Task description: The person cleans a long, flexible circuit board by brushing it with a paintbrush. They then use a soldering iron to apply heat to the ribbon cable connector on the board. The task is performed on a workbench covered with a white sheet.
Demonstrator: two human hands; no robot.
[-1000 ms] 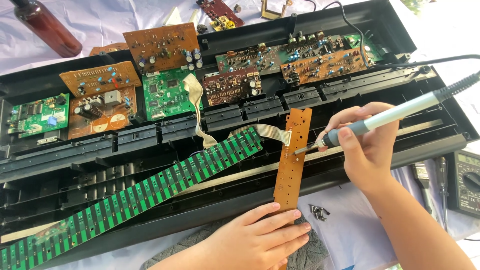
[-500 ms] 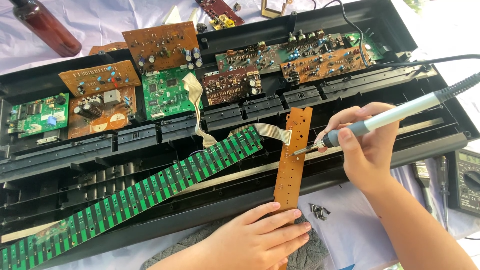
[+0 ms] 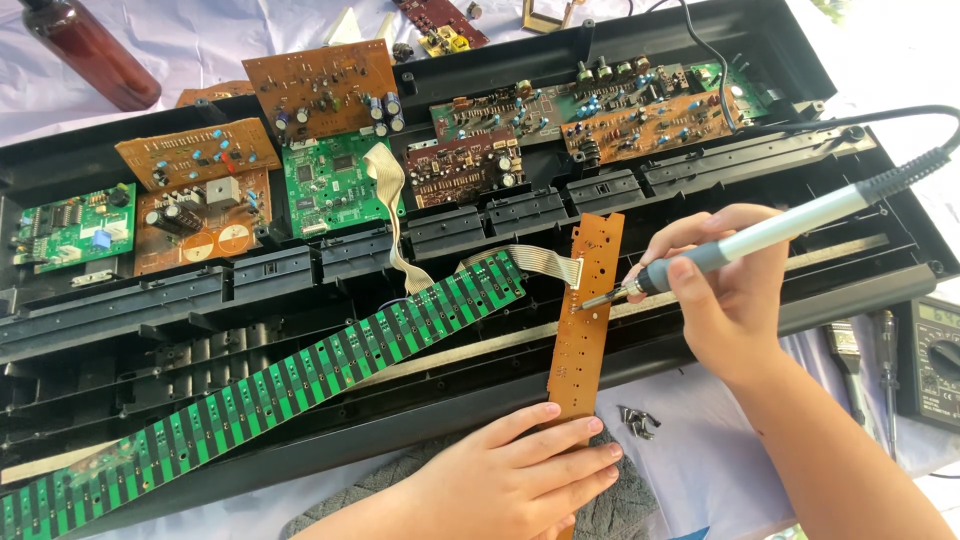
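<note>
Nearest the camera, the lower end of a narrow brown circuit strip (image 3: 585,320) is being pressed down by the left hand (image 3: 515,480), its fingers laid flat and close together across the board. Just to its right, a small heap of dark screws (image 3: 637,420) is lying on the white cloth (image 3: 690,470). Above that, a soldering iron (image 3: 740,240) is being gripped like a pen by the right hand (image 3: 725,300), the fingers curled tightly round its dark grip, and its tip is being held against the strip's left edge. A long green contact board (image 3: 280,385) is lying slantwise across the open black keyboard case (image 3: 150,320), joined to the strip by a grey ribbon cable (image 3: 540,262). Farther back, several brown and green circuit boards (image 3: 330,185) are being propped in the case. A brown bottle (image 3: 90,50) is standing at the far left.
</note>
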